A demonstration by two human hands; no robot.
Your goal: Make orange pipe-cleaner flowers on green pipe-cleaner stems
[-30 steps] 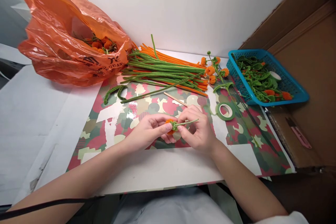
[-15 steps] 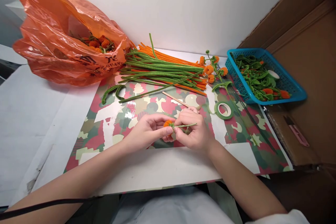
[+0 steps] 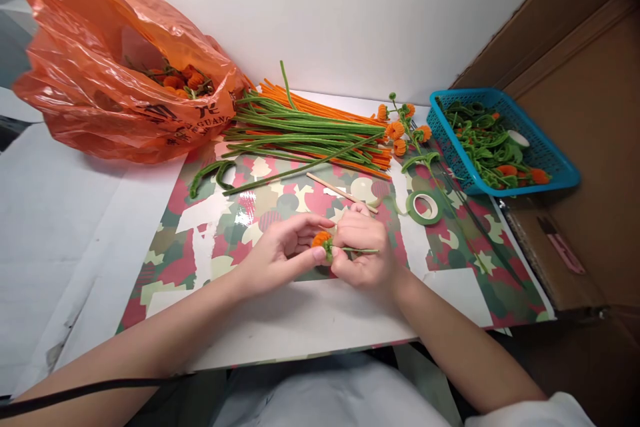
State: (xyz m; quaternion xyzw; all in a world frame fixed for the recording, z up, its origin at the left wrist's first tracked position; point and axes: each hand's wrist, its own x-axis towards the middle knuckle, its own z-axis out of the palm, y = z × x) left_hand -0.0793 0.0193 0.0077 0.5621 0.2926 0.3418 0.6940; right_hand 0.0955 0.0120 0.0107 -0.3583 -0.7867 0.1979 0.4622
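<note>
Over a camouflage-patterned mat [image 3: 200, 240], a person's left hand [image 3: 280, 255] and right hand [image 3: 361, 253] meet on a small orange pompom flower [image 3: 321, 239] with a thin green stem [image 3: 357, 251]; the left thumb and forefinger pinch the orange head, the remaining fingers loosely spread; the right hand is curled tight around the stem, which pokes out to the right between its fingers; the flower hangs just above the mat's near-centre; a roll of green tape [image 3: 425, 207] lies flat on the mat to the right of the hands; a wooden stick [image 3: 340, 191] rests on the mat just beyond them; a bundle of green and orange pipe cleaners [image 3: 310, 133] stretches across the mat's far edge; a blue basket [image 3: 560, 167] of green and orange pieces sits off the mat's far right corner; an orange plastic bag [image 3: 100, 80] slumps beyond the mat's far left corner
</note>
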